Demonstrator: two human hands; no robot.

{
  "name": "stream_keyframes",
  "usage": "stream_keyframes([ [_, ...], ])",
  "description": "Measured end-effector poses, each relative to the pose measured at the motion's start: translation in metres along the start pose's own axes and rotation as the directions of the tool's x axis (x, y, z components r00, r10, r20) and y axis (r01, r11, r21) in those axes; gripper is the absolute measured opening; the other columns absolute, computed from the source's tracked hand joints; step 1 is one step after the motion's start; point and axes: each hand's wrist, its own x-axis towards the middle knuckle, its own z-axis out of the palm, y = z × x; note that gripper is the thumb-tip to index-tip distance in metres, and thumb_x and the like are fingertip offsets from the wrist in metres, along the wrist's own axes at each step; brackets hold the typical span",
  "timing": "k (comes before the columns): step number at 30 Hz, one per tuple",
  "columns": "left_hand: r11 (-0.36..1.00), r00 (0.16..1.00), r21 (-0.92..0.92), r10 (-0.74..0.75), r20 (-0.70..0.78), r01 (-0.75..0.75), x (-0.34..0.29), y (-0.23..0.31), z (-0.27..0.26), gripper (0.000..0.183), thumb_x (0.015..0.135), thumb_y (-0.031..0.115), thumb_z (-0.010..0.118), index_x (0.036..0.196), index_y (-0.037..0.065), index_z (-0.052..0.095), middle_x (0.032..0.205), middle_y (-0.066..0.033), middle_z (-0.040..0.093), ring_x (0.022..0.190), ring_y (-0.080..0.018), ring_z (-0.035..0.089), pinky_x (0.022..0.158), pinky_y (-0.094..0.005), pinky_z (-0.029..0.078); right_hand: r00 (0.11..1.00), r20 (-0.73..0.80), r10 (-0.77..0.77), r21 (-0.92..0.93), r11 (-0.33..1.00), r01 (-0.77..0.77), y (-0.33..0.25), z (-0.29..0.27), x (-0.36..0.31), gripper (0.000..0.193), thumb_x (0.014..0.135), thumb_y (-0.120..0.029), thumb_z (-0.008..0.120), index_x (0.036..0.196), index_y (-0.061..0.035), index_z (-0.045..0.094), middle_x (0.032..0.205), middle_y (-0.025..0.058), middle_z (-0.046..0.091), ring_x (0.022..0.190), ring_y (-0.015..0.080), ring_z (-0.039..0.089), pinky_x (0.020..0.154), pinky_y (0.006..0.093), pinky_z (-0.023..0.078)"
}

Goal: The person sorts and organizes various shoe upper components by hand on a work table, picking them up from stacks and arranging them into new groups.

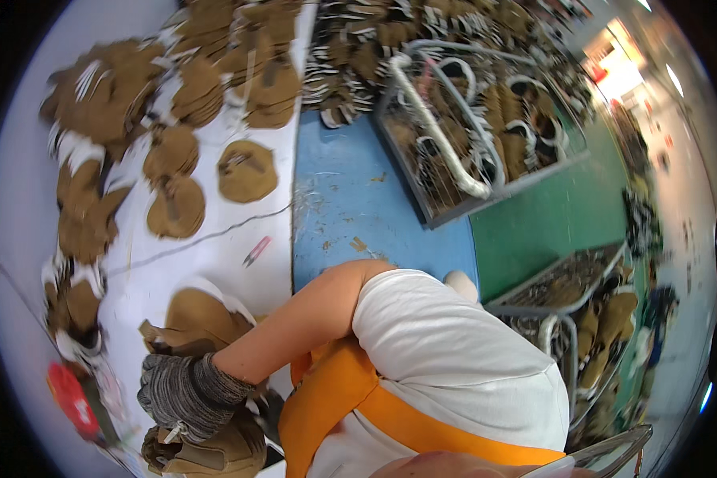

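My right hand (187, 394), in a grey striped knit glove, reaches across to the white table with its fingers curled down on a brown shoe upper (223, 450). A small white piece (174, 432) sticks out by the glove; I cannot make out what it is. Just beyond the hand lies another brown shoe upper (207, 319) with a white edge. My left hand does not show; a dark patch beside the orange apron (327, 398) is too unclear to name. Farther along the table lie pink-handled thread snips (256, 251), apart from the hand.
Stacks of brown shoe pieces (107, 92) cover the table's (223, 223) far part, where a dark cord (215, 233) crosses. A red bag (73, 398) sits at the left edge. Metal carts (454, 209) of shoe uppers stand on the blue and green floor (526, 231).
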Motion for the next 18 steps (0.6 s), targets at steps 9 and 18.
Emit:
stream_keyframes([
  [9,0.986,0.933,0.159,-0.005,0.36,-0.056,-0.012,0.0,0.126,0.066,0.095,0.047,0.045,0.146,0.01,0.028,0.152,-0.0101,0.029,0.138,-0.0264,0.029,0.114,-0.0437,0.018,0.814,-0.531,0.235,-0.838,-0.287,-0.463,-0.311,-0.001,-0.013,0.036,0.064,-0.036,0.06,0.077,-0.0025,0.062,0.074,0.0149,0.056,0.067,0.0303,0.056,0.066,0.0431,0.04],
  [18,0.982,0.477,0.098,-0.01,0.879,-0.159,0.004,-0.015,0.407,0.064,0.096,0.043,0.046,0.145,0.005,0.029,0.15,-0.0149,0.03,0.137,-0.0262,0.031,0.112,-0.0409,0.024,0.705,-0.321,-0.632,-0.743,-0.293,-0.601,-0.678,-0.038,-0.105,0.034,0.087,-0.038,0.055,0.091,-0.0045,0.06,0.086,0.0122,0.057,0.079,0.0279,0.056,0.075,0.0408,0.045],
])
